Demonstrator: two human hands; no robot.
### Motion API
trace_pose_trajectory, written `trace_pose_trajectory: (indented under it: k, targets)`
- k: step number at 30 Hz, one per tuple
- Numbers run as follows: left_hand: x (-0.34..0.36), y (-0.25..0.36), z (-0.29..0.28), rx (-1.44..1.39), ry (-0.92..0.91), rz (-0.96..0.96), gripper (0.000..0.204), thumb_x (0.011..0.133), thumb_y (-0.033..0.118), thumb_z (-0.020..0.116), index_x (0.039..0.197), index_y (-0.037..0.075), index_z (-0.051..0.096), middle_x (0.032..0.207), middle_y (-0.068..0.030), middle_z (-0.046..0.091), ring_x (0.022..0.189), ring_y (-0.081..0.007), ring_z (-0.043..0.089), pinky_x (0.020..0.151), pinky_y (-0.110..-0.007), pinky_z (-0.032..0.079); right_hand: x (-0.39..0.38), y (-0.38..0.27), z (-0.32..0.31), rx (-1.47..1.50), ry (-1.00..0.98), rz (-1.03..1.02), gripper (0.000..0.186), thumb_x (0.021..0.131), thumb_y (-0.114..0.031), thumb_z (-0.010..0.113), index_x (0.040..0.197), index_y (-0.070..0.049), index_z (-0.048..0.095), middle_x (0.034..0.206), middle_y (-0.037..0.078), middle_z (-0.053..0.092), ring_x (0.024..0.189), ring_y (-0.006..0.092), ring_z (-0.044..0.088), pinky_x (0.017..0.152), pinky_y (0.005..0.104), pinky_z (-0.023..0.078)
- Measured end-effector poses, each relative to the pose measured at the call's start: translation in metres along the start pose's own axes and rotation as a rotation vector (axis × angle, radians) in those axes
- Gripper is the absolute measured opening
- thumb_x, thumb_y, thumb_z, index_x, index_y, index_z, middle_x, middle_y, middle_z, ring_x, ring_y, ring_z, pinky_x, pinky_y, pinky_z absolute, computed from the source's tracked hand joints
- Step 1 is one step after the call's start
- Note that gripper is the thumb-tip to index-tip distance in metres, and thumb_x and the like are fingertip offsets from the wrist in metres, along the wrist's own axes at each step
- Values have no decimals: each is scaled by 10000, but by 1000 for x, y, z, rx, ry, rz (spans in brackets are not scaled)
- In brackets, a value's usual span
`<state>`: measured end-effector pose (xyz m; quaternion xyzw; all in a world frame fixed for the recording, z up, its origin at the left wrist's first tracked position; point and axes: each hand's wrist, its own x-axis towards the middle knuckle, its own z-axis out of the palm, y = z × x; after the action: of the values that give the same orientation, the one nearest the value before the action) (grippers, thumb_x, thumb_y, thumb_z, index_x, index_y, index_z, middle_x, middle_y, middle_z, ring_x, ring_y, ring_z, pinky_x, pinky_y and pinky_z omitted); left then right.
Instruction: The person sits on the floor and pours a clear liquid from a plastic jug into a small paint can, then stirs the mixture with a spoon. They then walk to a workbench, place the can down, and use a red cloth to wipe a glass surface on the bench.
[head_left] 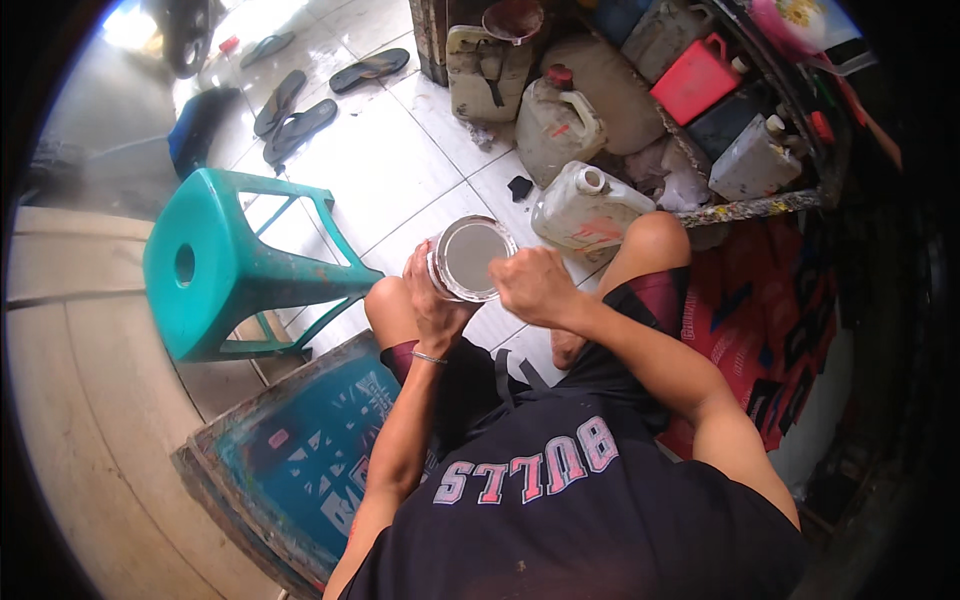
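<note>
A round, paint-smeared tin (pixel 472 255) with a grey top is held above the space between my knees. My left hand (pixel 432 295) grips its left side, fingers wrapped round it and a bracelet at the wrist. My right hand (pixel 535 285) is closed at the tin's right rim, its fingertips bent inward; whatever is in them, if anything, is hidden from view.
A teal plastic stool (pixel 205 265) lies tipped at left, with flip-flops (pixel 300 130) beyond. Several grimy jugs (pixel 580 205) and a red container (pixel 690 80) crowd a metal-edged rack at upper right. A blue printing screen (pixel 280 460) lies lower left, red printed sheets (pixel 740 330) right.
</note>
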<state>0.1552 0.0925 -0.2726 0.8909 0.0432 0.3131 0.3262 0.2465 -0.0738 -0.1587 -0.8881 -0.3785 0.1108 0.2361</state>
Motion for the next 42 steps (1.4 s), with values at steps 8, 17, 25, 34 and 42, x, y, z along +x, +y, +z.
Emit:
trace_pose_trajectory:
  k: [8,17,25,34,42]
  targets:
    - [10,-1,2,-60,-7,-30,1152,609,380,1000,1486,-75,409,1452,-262,530,1334,-434,521,1135,-501,419,12,9,15,105,283,10,195,947,-184,624,818,-47,675,719,195,683,673,403,693,609,515,540]
    - [2,-8,6,-123,-39,-111,1159,620,386,1011,1506,-38,395,1415,-234,547,1329,-402,535,1116,-491,442,3,2,6,108,137,-148,101,885,-154,625,834,-69,641,731,172,684,675,385,701,602,499,547]
    - [15,-2,0,-40,-20,12,1184,600,374,1019,1510,-39,384,1457,-241,526,1343,-413,530,1135,-485,449,17,13,-29,-52,240,-192,125,831,-147,638,779,-34,653,714,174,692,674,380,714,629,507,557]
    - [14,-5,2,-29,8,16,1151,602,355,1013,1494,-46,407,1445,-254,537,1336,-427,530,1128,-500,452,3,15,-3,68,251,-96,126,927,-168,662,891,-72,735,708,178,677,659,370,697,592,465,532]
    - [17,0,4,-44,-16,2,1150,588,347,1019,1485,-53,420,1438,-260,539,1328,-437,524,1119,-506,457,7,19,2,51,224,-17,199,936,-180,618,817,-50,710,663,204,665,638,414,696,596,501,555]
